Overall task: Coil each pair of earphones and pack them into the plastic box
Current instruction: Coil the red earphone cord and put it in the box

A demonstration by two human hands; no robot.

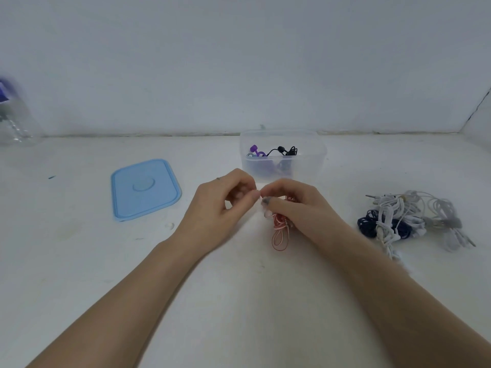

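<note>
Right grip: the right hand [293, 205] has its fingers curled round a bundle of red earphones [281, 229]; loops of the red cord hang below the palm down to the surface, and a little more red shows above the knuckles.
Left grip: the left hand [223, 205] has thumb and fingers curled in, the tips meeting the right hand's fingertips. What is pinched between them is blurred — it looks like a pale end of the same cord, but this cannot be told for certain.
Position of hands: both are held together in front of the plastic box, at mid-surface, forearms reaching in from the near edge.
Plastic box [313, 160]: clear, lid off, standing just beyond the hands near the wall. Inside lie a purple pair of earphones [254, 150] and a black pair [285, 150], side by side.
Lid [144, 188]: light blue, lying flat on the surface to the left of the hands, well apart from the box.
Unpacked earphones: a tangled heap [406, 221] to the right of the right hand — mostly white cords, with a dark blue cord among them at the left side.
Surface [239, 301]: white, with small marks and scuffs.
Far left edge: a clear plastic bottle [14, 120], blurred, against the wall.
</note>
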